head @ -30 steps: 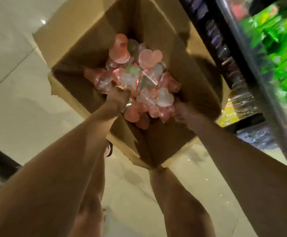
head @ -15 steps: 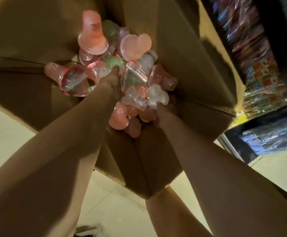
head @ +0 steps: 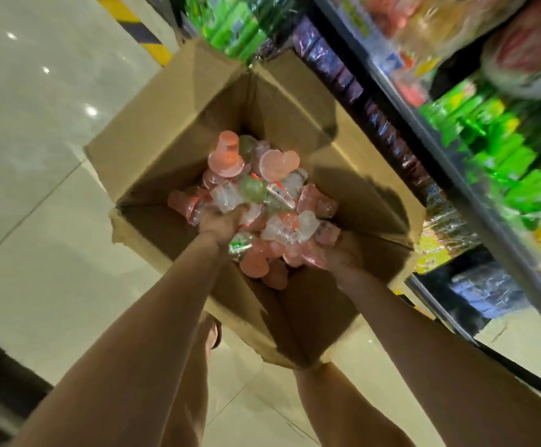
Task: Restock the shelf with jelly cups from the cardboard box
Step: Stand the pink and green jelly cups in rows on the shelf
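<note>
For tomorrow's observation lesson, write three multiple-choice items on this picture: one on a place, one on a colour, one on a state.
1. Where are both hands?
A. Down in the cardboard box
B. On the shelf
C. Flat on the floor

2. What colour are most of the jelly cups?
A. Blue
B. Pink
C. Black

3. How does the box stand?
A. Taped shut
B. Crushed flat
C. Open, flaps up

Answers:
1 A: the left hand and right hand are both sunk among the jelly cups inside the cardboard box, which stands beside the shelf, not on it.
2 B: pink cups outnumber the few clear and green ones.
3 C: the flaps stand up and the cups inside show.
</note>
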